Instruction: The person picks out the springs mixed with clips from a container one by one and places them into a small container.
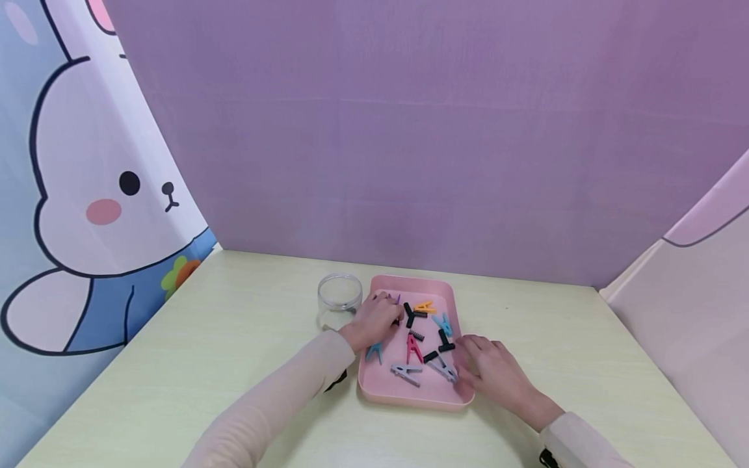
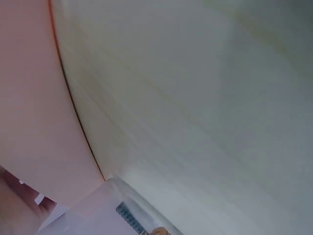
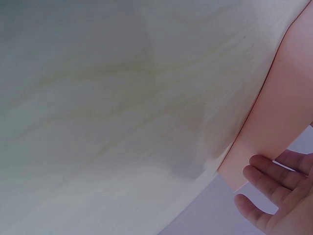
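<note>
A pink tray (image 1: 430, 398) holds small colored clips: a pink clip (image 1: 413, 349), an orange clip (image 1: 424, 307), blue clips, grey clips and several black pieces (image 1: 446, 340). My left hand (image 1: 377, 320) reaches over the tray's left wall, fingers pointing down among the clips; its fingertips are hidden, so any hold on a clip cannot be made out. A purple tip shows beside it. At the tray's right wall, my right hand (image 1: 494, 370) rests with fingers spread and extended, also seen as loose fingers (image 3: 274, 181) in the right wrist view.
A clear round jar (image 1: 339, 289) stands left of the tray, close to the left forearm. Through its wall, a dark ribbed piece (image 2: 129, 218) shows in the left wrist view. A purple backdrop (image 1: 409, 162) rises behind the pale table (image 1: 263, 305).
</note>
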The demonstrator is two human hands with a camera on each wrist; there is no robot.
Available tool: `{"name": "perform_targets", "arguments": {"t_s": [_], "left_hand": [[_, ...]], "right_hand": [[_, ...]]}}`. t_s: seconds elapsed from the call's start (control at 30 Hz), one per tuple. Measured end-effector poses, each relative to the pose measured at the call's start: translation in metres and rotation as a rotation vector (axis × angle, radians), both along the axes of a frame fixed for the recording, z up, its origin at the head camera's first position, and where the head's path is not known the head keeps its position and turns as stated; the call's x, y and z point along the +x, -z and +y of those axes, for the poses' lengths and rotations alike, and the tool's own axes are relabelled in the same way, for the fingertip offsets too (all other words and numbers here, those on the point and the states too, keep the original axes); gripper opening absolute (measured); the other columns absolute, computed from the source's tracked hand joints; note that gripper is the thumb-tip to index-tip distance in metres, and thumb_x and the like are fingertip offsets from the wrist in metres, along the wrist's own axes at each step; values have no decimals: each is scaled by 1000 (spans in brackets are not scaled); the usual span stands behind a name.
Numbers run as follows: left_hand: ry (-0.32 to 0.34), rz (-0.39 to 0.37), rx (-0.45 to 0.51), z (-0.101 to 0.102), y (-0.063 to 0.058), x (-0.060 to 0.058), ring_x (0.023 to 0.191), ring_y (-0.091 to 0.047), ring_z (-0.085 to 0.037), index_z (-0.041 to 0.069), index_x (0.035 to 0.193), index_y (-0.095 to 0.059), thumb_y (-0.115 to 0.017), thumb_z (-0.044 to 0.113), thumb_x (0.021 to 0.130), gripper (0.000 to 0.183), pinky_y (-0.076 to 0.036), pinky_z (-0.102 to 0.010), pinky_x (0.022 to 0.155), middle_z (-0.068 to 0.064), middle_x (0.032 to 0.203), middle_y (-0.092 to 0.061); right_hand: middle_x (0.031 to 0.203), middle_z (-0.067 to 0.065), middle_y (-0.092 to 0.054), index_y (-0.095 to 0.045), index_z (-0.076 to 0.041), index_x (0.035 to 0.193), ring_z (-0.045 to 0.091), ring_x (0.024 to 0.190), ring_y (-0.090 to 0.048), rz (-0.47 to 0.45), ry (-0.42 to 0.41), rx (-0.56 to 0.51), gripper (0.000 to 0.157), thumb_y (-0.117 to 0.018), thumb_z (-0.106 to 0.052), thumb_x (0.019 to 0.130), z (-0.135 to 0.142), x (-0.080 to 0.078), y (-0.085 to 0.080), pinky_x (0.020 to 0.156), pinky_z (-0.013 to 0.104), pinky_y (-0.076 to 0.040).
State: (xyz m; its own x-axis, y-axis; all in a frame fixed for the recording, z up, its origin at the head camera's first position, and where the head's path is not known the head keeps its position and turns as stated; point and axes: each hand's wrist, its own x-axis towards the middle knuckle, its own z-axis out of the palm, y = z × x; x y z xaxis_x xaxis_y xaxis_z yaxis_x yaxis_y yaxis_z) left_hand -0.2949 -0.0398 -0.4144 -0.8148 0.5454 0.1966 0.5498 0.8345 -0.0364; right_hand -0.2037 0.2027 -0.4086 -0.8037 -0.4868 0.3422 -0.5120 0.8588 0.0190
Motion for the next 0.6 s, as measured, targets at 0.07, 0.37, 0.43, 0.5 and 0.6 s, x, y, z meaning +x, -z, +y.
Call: {"name": "perform_targets", "arguments": {"t_s": [0.07, 0.37, 0.43, 0.5, 0.6], "left_hand": [[1, -5, 1, 0, -1, 1, 92, -52, -14, 24, 98, -68, -64, 24, 84, 15, -37, -32, 90, 7, 99, -66], [34, -16, 44, -2, -11, 6, 95, -53, -14, 24, 100, -67, -65, 28, 84, 17, -39, -33, 90, 7, 101, -65], [50, -11, 66, -2, -14, 7, 94, -53, -14, 24, 100, -67, -65, 28, 84, 17, -40, -33, 89, 7, 100, -65], [65, 0, 86, -3, -17, 8, 94, -54, -14, 24, 99, -66, -65, 27, 84, 16, -40, -34, 87, 7, 99, -64], [83, 22, 104, -3, -21, 10, 95, -54, -13, 23, 99, -66, -64, 26, 83, 16, -39, -34, 88, 8, 98, -64]], "right_hand": [[112, 9, -62, -59, -4, 112, 26, 105, -57, 0, -1, -2, 46, -70, -29, 75, 0, 0, 0, 83, 46, -47], [111, 9, -62, -59, -4, 111, 26, 104, -58, 0, -7, -3, 46, -70, -30, 75, 2, -1, 1, 83, 45, -47], [112, 9, -62, -59, -4, 112, 26, 105, -57, -11, -3, -6, 46, -69, -30, 75, 3, -1, 0, 83, 45, -47], [113, 9, -62, -59, -4, 113, 26, 106, -57, -23, 4, -9, 46, -69, -30, 75, 3, -1, 0, 84, 46, -46], [113, 9, -62, -59, -5, 113, 27, 107, -57, -30, 6, -11, 47, -69, -30, 75, 3, -1, 0, 85, 46, -46]]}}
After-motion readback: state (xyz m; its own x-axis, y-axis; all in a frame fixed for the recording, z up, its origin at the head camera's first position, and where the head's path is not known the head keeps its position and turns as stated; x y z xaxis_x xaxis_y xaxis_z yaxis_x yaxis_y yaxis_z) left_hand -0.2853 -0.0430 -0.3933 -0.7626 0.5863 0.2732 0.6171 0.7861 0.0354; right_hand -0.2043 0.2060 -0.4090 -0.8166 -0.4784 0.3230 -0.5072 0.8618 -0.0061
